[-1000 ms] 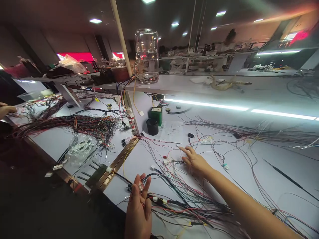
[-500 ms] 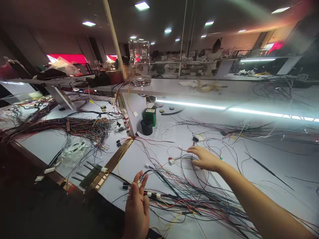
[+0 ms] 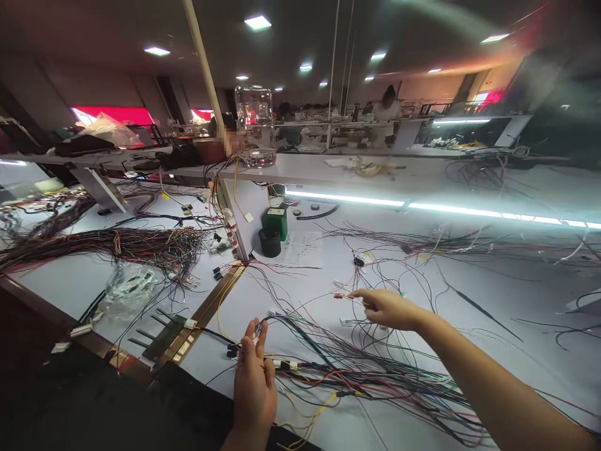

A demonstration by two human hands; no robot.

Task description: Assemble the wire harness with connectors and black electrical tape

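At lower centre, the left hand (image 3: pixel 255 385) stands upright, 2 fingers raised and parted. From the lower right corner, the right forearm (image 3: pixel 474 360) slants inward; the right hand (image 3: pixel 393 309) points left, index finger extended.

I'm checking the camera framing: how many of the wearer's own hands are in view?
2. The left hand is at lower centre, beside the cable bundle; the right hand is right of centre, near a red connector.
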